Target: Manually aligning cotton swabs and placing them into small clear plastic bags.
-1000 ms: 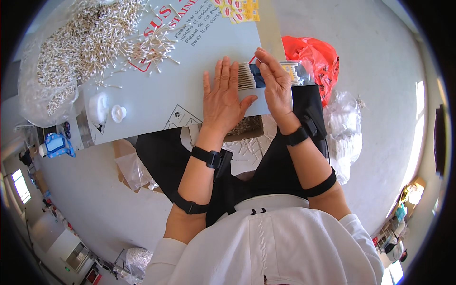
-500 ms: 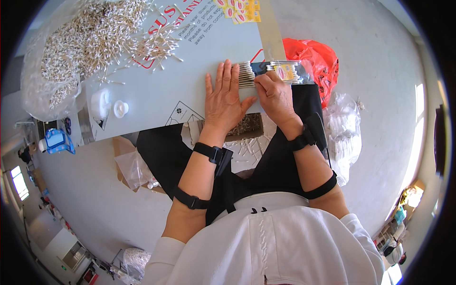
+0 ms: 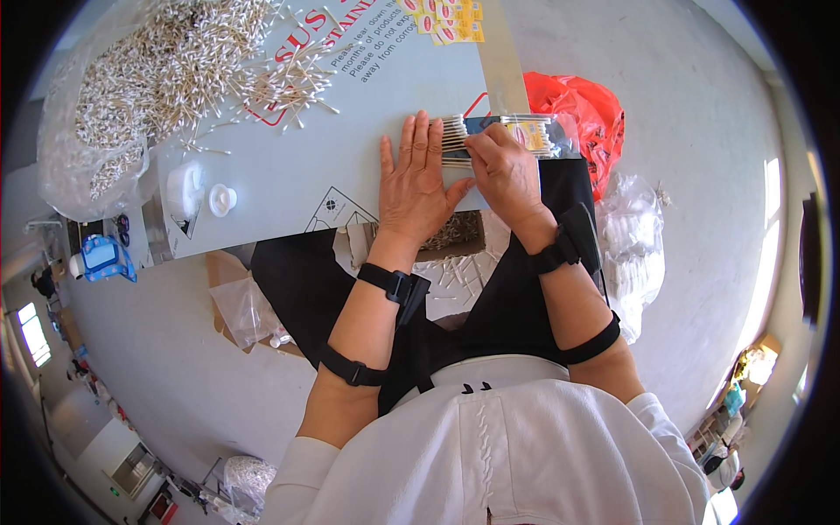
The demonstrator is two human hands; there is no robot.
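Note:
My left hand (image 3: 413,179) lies flat with its fingers stretched out, touching the left ends of a row of cotton swabs (image 3: 452,131) lined up on the table. My right hand (image 3: 506,173) is closed, its fingertips pressed together at the right ends of that row. Whatever those fingers pinch is hidden. Just beyond the right hand, a clear packet (image 3: 541,149) holds more swabs and a yellow label card (image 3: 525,136). A dark strip shows between the loose row and the packet.
A large plastic bag of loose cotton swabs (image 3: 131,105) spills across the table's far left. White round plastic pieces (image 3: 222,200) stand nearby; yellow cards (image 3: 451,22) lie at the far edge. A red bag (image 3: 582,122) hangs at right. Below is an open box of swabs (image 3: 455,234).
My right hand has shifted slightly left and its fingertips now reach into the swab row, which shows a gap near its close side. My left hand stays almost still.

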